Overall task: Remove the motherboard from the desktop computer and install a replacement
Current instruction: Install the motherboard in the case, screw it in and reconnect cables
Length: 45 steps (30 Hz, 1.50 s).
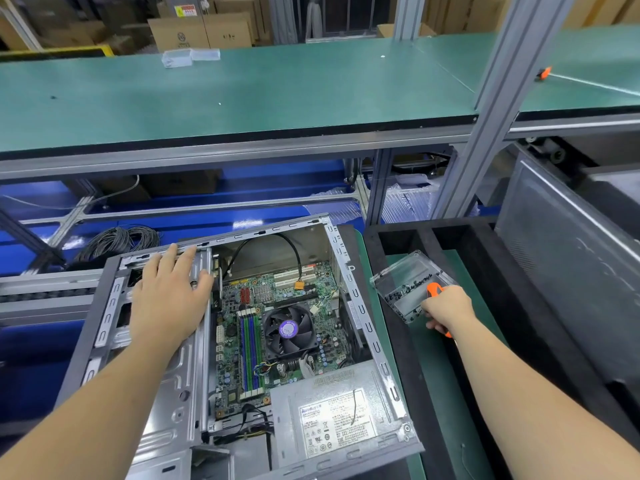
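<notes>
An open desktop case (363, 306) lies on its side in front of me. Inside it sits the green motherboard (242, 299) with a black CPU fan (289, 329), memory sticks (251, 355) and an orange connector (299, 285) on a black cable. My left hand (168, 299) rests flat, fingers straight, on the metal drive cage (173, 382) at the case's left. To the right of the case, my right hand (446, 308) grips an orange-handled screwdriver (434, 289) over a clear plastic tray (408, 282) holding several small black screws.
A grey power supply (332, 410) fills the case's near right corner. The clear tray sits in a black foam-walled bin (398, 237). A grey side panel (568, 258) leans at the right. A green bench (242, 95) and aluminium post (498, 98) stand beyond; coiled cables (117, 239) lie left.
</notes>
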Each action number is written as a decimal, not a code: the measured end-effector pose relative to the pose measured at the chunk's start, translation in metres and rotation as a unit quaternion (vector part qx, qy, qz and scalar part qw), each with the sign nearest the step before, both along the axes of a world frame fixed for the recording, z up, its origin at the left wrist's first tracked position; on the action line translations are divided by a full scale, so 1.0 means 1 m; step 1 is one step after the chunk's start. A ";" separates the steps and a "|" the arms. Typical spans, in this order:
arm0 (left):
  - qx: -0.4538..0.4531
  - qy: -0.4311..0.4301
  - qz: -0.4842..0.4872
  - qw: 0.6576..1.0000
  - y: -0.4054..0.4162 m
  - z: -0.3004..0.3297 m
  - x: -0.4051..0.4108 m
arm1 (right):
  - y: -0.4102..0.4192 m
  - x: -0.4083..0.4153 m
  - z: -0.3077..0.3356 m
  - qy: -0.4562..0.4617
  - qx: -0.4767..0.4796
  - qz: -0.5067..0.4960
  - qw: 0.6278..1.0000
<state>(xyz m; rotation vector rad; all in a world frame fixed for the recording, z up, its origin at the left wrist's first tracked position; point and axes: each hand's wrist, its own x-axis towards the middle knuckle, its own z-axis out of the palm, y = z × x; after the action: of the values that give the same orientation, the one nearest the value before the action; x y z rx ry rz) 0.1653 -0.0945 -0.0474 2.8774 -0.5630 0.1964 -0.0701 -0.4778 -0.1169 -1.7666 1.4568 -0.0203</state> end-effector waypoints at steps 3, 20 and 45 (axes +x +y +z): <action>0.003 0.000 0.001 1.000 -0.001 0.001 0.000 | 0.002 0.001 0.002 0.004 0.004 0.008 1.000; 0.040 -0.021 -0.130 0.990 0.025 0.011 -0.018 | 0.146 -0.017 0.099 -0.059 -0.300 0.170 0.937; 0.056 0.090 0.064 0.992 0.066 0.015 -0.081 | 0.132 0.019 0.102 0.054 -0.446 0.269 0.852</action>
<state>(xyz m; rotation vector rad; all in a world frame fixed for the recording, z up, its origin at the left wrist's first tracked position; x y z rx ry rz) 0.0846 -0.0288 -0.0326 3.0004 -0.3685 -0.0801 -0.0515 -0.3455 -0.0147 -2.9324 1.0099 -0.3631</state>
